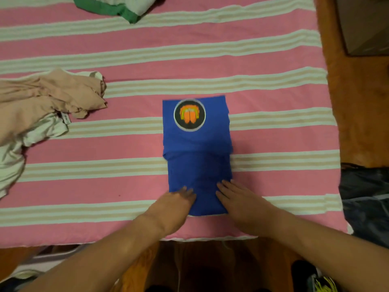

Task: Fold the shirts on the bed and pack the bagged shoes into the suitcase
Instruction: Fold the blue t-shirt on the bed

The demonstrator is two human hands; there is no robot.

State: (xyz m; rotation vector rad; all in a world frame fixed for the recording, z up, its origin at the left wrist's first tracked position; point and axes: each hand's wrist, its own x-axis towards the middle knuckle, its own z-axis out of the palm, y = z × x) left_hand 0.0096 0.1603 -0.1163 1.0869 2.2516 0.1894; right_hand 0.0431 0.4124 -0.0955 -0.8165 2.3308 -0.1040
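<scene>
Both hands lie flat, fingers extended and close together, palms down on the near end of the blue shirt [197, 157]; neither grips or pinches the cloth. The left hand [175, 202] rests over the shirt's near left corner, partly on the fabric and partly on the bed cover, fingertips pointing away and slightly right. The right hand [237, 199] covers the near right corner, fingertips pointing away and slightly left. Both forearms come in bare from the lower edge of the view and converge toward the shirt, the left from the lower left, the right from the lower right. The blue shirt lies folded into a narrow upright rectangle at the centre of the bed [126, 186], near its front edge, with a cross fold about midway along its length. On its far half sits a round emblem [189, 114]: a black disc with a pale ring and an orange and yellow figure inside; no lettering is readable on it. The bed carries a pink cover with white and beige stripes. At the left lies an unfolded heap of beige clothing [48, 95] over a white garment [25, 142], with a small white tag showing between them, its print too small to read. A green-and-white garment [117, 7] lies crumpled at the far edge. A dark bag [366, 199] stands just beside the bed's right side, and a black-and-yellow shoe [322, 284] shows at the lower right corner on the floor.
</scene>
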